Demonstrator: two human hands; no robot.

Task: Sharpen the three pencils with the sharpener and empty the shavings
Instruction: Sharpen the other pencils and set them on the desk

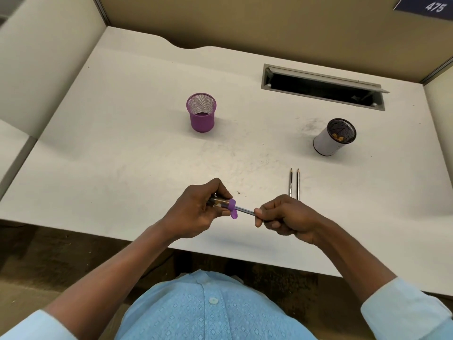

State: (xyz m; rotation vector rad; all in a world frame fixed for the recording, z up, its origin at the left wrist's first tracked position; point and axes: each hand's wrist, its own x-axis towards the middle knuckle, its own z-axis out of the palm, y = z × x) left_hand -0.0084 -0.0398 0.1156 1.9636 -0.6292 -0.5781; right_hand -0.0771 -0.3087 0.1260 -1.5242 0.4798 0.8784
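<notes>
My left hand (196,212) grips a sharpener (226,204) with a clear shavings chamber and a purple cap, above the desk's front edge. A pencil (245,210) sticks into the sharpener's purple end, and my right hand (286,218) pinches its other end. Brown shavings show inside the clear chamber. Two other pencils (294,182) lie side by side on the desk just beyond my right hand, with pointed tips facing away from me.
A purple mesh cup (201,112) stands at the desk's middle. A white cup with a dark mesh inside (334,137) holds some shavings at the right. A cable slot (323,87) opens in the white desk (122,155) at the back right. Partition walls surround the desk.
</notes>
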